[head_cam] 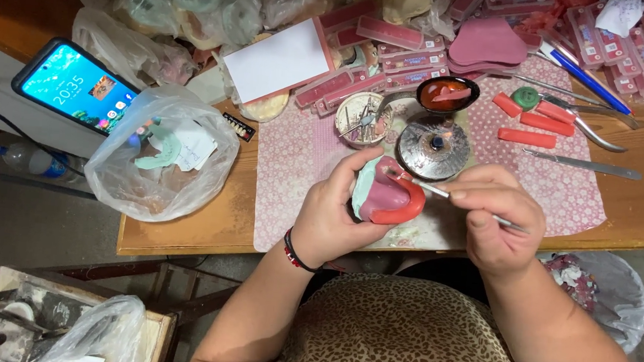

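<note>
My left hand (pixel 331 216) grips a pale green dental cast (pixel 364 188) with a pink base and a red wax rim (pixel 403 205), held just above the table's front edge. My right hand (pixel 497 216) pinches a thin metal tool (pixel 435 189) whose tip touches the top of the wax rim. A black and red band sits on my left wrist. Behind the cast stands a round metal burner (pixel 431 147) with a small flame.
A patterned pink mat (pixel 563 186) covers the wooden table (pixel 183 224). On it lie red wax sticks (pixel 525 135), metal instruments (pixel 584 165), a bowl of red wax (pixel 447 94) and a tin of burs (pixel 362 119). A plastic bag (pixel 161 155) and phone (pixel 76 84) sit left.
</note>
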